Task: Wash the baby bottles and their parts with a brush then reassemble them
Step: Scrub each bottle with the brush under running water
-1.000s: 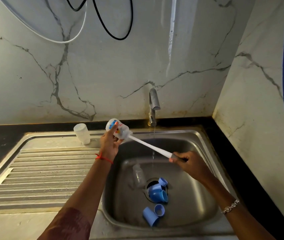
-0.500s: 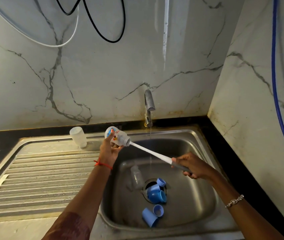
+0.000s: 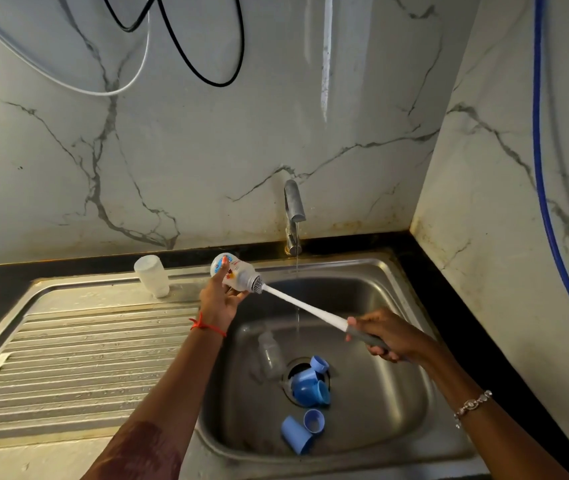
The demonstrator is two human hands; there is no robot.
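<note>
- Steel draining board (image 3: 68, 358), ribbed, fills the left side and joins the sink (image 3: 345, 263).
- A frosted clear bottle (image 3: 153, 276) stands on the board's far edge, close to the black counter (which end is up cannot be told).
- The left hand (image 3: 219, 301), with a red thread (image 3: 207, 328) round its wrist, holds the printed bottle (image 3: 234, 273) above the sink's far left corner. Its fingers curl round the body, and the forefinger lies along the side toward the base. The bottle is tilted, mouth pointing right and a little down.
- A second clear bottle (image 3: 269, 353) lies on the basin floor, just left of the drain.
- The tap (image 3: 293, 216) on the back wall lets a thin thread of water (image 3: 297, 268) fall into the basin.
- The brush (image 3: 305, 309) has its bristles at the printed bottle's mouth. Its white stem slopes down to the right into a grey handle.
- Blue caps (image 3: 311, 384) are heaped on the drain. Two more blue pieces (image 3: 297, 434) lie touching each other near the front wall.
- The right hand (image 3: 385, 336) grips the grey handle with its fingers wrapped round it, above the basin's right half. A bracelet (image 3: 472, 405) sits on that wrist.
- A blue hose (image 3: 546, 202) runs down the marble wall on the right.
</note>
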